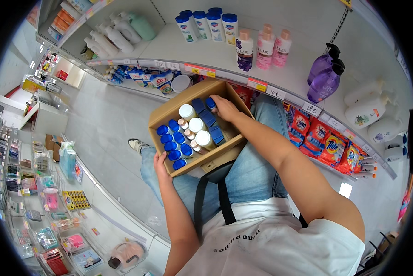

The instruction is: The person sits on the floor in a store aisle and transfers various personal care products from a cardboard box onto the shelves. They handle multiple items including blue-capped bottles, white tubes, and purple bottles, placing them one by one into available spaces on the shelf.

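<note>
An open cardboard box (pixel 184 96) rests tilted across my lap, against the jeans. My left hand (pixel 161 166) holds its near left corner, fingers along the outer wall. Inside the right part of the box, my right hand (pixel 224 108) is closed around a bottle with a blue cap (pixel 210 102). Upright bottles with blue caps (pixel 175 156) fill the left side. Beside them stand small bottles with rose-gold caps (pixel 189 134) and three containers with white lids (pixel 196 125). A row of dark-blue square-topped items (pixel 208 118) lies between these and my right hand.
A shelf (pixel 206 57) ahead bears blue-capped bottles (pixel 215 26), LUX bottles (pixel 265 48), purple pump bottles (pixel 325 79) and white pump bottles (pixel 365 112). Below sit detergent bags (pixel 334 146) and pouches (pixel 161 81). A goods display (pixel 54 203) lines the aisle's left side.
</note>
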Demonstrator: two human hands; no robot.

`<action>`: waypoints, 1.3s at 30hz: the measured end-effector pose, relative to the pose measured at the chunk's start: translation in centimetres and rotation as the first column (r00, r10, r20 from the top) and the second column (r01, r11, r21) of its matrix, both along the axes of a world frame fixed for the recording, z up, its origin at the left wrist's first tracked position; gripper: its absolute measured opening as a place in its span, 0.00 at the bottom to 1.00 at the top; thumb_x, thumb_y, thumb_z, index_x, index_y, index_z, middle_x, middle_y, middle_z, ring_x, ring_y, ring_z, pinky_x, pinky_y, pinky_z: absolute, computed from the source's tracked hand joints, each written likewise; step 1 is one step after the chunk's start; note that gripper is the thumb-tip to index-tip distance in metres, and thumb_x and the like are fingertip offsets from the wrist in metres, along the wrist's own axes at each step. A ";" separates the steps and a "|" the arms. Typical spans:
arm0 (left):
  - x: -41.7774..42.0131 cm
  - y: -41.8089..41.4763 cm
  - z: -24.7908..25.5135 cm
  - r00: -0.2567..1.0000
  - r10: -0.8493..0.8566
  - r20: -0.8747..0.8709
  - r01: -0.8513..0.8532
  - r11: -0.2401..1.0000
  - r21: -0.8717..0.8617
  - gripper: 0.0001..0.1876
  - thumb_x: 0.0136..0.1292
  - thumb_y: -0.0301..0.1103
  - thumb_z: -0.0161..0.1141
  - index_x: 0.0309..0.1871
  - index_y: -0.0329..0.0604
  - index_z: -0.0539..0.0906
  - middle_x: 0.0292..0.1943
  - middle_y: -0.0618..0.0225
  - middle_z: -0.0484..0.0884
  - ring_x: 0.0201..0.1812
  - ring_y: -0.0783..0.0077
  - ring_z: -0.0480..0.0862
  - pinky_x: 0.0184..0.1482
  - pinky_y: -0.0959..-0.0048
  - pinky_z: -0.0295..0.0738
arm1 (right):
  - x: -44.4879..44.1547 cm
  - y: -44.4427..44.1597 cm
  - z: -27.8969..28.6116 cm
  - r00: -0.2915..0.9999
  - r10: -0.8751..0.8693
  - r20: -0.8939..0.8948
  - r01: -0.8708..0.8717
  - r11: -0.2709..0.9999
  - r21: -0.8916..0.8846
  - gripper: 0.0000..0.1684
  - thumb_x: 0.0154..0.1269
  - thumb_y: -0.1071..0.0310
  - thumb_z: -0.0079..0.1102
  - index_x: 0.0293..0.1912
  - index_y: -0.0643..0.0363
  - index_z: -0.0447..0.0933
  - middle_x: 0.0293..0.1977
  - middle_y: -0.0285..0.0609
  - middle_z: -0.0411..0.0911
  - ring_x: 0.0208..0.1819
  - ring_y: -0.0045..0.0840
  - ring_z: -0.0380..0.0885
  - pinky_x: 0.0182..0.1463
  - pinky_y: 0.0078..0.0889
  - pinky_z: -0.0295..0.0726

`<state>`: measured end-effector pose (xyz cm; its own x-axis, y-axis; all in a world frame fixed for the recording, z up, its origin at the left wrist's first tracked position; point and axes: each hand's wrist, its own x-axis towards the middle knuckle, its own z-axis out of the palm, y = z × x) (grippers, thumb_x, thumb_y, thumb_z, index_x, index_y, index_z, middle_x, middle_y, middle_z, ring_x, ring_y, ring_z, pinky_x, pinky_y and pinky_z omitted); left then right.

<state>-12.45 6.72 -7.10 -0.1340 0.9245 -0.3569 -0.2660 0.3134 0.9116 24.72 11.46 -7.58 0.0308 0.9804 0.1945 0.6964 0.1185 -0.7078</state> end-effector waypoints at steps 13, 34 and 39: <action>-0.4 -0.1 0.0 0.999 -0.038 0.026 0.039 0.999 -0.023 0.24 0.65 0.33 0.67 0.63 0.39 0.76 0.51 0.60 0.83 0.51 0.63 0.83 0.55 0.63 0.80 | -0.6 -0.6 0.2 0.989 -0.147 -0.018 0.146 0.989 -0.019 0.39 0.55 0.82 0.62 0.68 0.65 0.64 0.62 0.61 0.72 0.65 0.55 0.72 0.66 0.48 0.75; -0.7 1.0 -2.7 0.993 -0.043 0.113 0.035 0.997 0.071 0.29 0.62 0.29 0.67 0.67 0.35 0.73 0.48 0.61 0.82 0.49 0.65 0.82 0.54 0.65 0.78 | 15.3 -15.4 53.7 0.539 -0.842 0.010 0.101 0.076 0.992 0.25 0.63 0.70 0.61 0.60 0.63 0.76 0.65 0.50 0.72 0.71 0.48 0.62 0.73 0.58 0.61; -0.3 0.9 -2.3 0.998 0.015 0.056 -0.018 0.999 0.046 0.29 0.62 0.29 0.67 0.67 0.33 0.74 0.47 0.61 0.83 0.48 0.66 0.82 0.54 0.66 0.78 | 21.6 -13.8 56.0 0.117 -0.945 0.305 0.319 0.326 0.890 0.33 0.71 0.56 0.59 0.70 0.61 0.69 0.75 0.49 0.61 0.81 0.48 0.46 0.77 0.76 0.42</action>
